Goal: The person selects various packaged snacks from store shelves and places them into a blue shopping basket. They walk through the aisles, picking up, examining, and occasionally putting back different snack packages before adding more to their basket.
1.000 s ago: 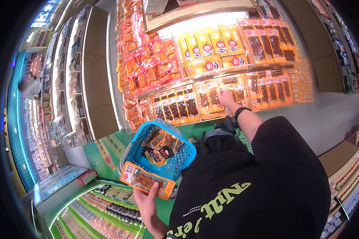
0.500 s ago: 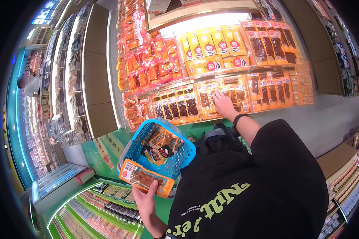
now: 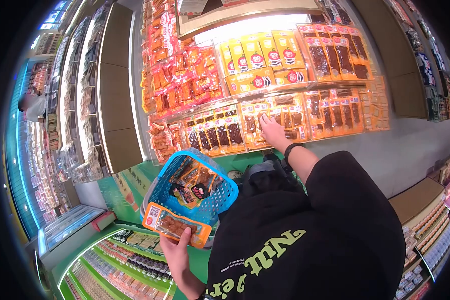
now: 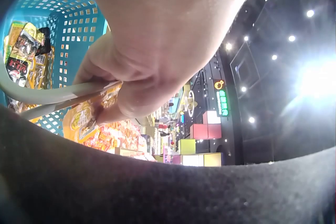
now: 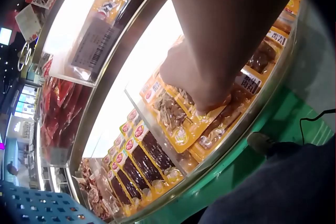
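My left hand [image 3: 177, 257] grips an orange snack packet [image 3: 171, 225] with a clear window and brown pieces inside, the thumb lying on its front. In the left wrist view that hand is also around the pale handle [image 4: 52, 96] of the blue shopping basket [image 4: 81, 24]. The basket holds several snack packets [image 4: 25, 50]. On the lower shelf, my right hand [image 3: 273, 131] touches orange packets of brown snacks with its fingers spread. The right wrist view has that hand [image 5: 194, 82] low over a packet [image 5: 170, 112], most fingers hidden behind it.
Dark-strip packets [image 3: 216, 136] fill the bin to the left, and more orange packets [image 3: 337, 117] the right. Yellow boxes [image 3: 257, 57] and red packets [image 3: 190, 75] stand above. A clear divider [image 5: 152, 129] separates bins. Another person [image 3: 34, 106] stands far left.
My right hand has shifted left along the lower shelf, its fingers going from curled to spread over the packets. The left hand keeps its hold on the packet beside the basket.
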A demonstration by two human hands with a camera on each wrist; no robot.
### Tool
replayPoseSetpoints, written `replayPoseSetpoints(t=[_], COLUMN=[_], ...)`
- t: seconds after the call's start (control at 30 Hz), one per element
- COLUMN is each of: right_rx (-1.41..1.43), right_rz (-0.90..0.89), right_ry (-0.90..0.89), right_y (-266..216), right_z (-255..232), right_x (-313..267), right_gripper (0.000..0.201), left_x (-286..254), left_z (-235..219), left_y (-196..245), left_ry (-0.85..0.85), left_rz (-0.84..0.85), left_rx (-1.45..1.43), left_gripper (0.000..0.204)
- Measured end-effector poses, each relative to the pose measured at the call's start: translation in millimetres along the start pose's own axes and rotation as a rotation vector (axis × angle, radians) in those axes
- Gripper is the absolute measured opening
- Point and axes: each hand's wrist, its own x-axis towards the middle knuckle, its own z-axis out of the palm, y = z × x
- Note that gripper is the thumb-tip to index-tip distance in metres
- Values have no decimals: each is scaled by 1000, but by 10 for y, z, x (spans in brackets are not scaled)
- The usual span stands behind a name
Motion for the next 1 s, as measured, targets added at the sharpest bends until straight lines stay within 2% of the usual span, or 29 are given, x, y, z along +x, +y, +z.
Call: replayPoseSetpoints(t=[0.13,0.2,0.23,0.27,0.33,0.37,0.4,0.47,0.57,0.6,0.63,0.7,0.77,0.8,0.87,0.9,0.97,1.0], right_rx=[21,96,180,184,537,644,645,840,958,1005,908,831,976,1102,1405,1407,1412,1412], right_rz=[-46,-75,-176,-204,-44,-127,-156,-186,-434,-527,-590,-773,-697,-680,-532,-514,-364,-338], right_ry=[5,107,352,345,218,354,348,262,77,-81,-337,-546,-675,-687,-788,-767,-872,-844], right_y=[-43,-54,-77,-94,-291,-436,-566,-819,-1336,-1517,-1668,-1880,-2074,-2117,-2136,-2097,-1959,-1827], right_z=[-85,-115,-130,-151,-525,-729,-902,-1246,-1799,-1934,-2134,-2046,-1871,-1780,-1565,-1594,-1680,-1697], right_x=[-8,-3,17,20,17,0,-23,-117,-325,-381,-437,-504,-598,-652,-714,-711,-692,-685], right_gripper=[51,43,29,29,21,19,19,16,13,20,29,33,32,27,19,19,13,13], left_x=[3,28,43,40,56,63,66,68,89,93,98,112,147,150,124,100,118,142], left_z=[2,-33,-53,-44,19,39,56,85,116,124,130,153,169,171,189,220,178,169], left_y=[-3,-36,-63,-56,-27,-24,-9,12,6,14,-9,-5,-32,-13,66,86,37,9], left_ry=[8,-42,-66,-39,-80,-70,-45,-97,-107,-133,-131,-144,-160,-194,-167,-133,-126,-102], left_rz=[-3,5,21,20,56,75,82,80,119,114,103,122,151,159,187,154,112,74], left_rx=[-33,-21,-19,-30,-85,-109,-122,-167,-209,-221,-234,-218,-170,-168,-112,-119,-72,-26], left_gripper=[42,43,45,45,45,46,46,47,47,47,46,46,47,47,46,42,39,37])
